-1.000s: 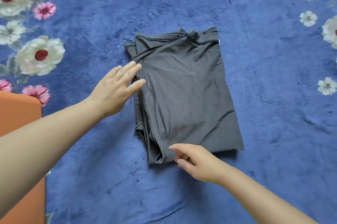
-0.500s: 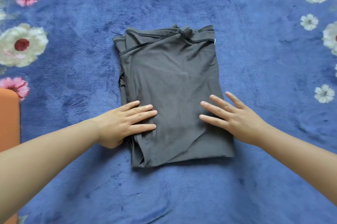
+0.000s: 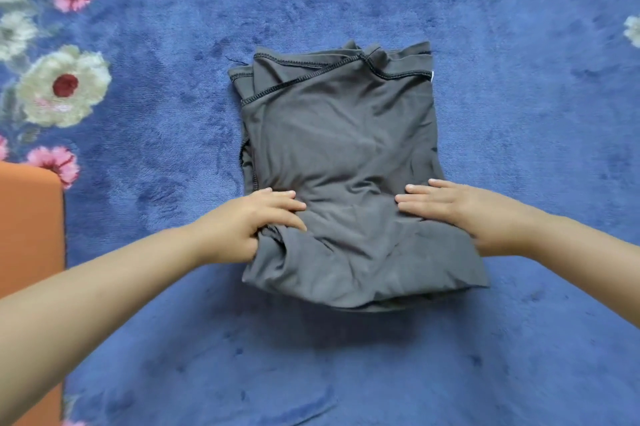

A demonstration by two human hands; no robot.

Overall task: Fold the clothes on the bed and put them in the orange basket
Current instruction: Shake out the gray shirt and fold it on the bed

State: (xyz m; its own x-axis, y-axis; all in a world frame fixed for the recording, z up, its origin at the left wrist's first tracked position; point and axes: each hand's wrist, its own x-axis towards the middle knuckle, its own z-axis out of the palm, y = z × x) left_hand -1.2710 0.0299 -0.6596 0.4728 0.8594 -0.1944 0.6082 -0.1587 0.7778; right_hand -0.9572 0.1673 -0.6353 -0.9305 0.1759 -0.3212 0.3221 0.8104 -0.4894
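Near edge: grey folded garment (image 3: pixel 341 162) lies on blue floral bedspread (image 3: pixel 519 148), centre of view. Its near hem is now bunched and lifted a little off the fabric below; 0.5 s ago it lay flat under two flat palms.

L hand (image 3: pixel 249 221) at garment's near-left corner: fingers on top, thumb tucked under the edge, so it pinches the cloth. 0.5 s ago it only rested flat.

R hand (image 3: pixel 460 214) at near-right side: fingers straight and together on top of the cloth, palm down. Thumb not visible, so can't tell if it hooks under; reads as pressing, not gripping.

Both hands have slid toward the sides and nearer the hem vs. 0.5 s ago. Judgement: smoothing done, fold looks complete, pickup starting.

Far end: stitched hems stacked, undisturbed.

Orange basket (image 3: pixel 31 224) at left edge, beside L forearm, well apart from garment. Interior out of view. Likely next: lift bundle w/ both hands, carry left.
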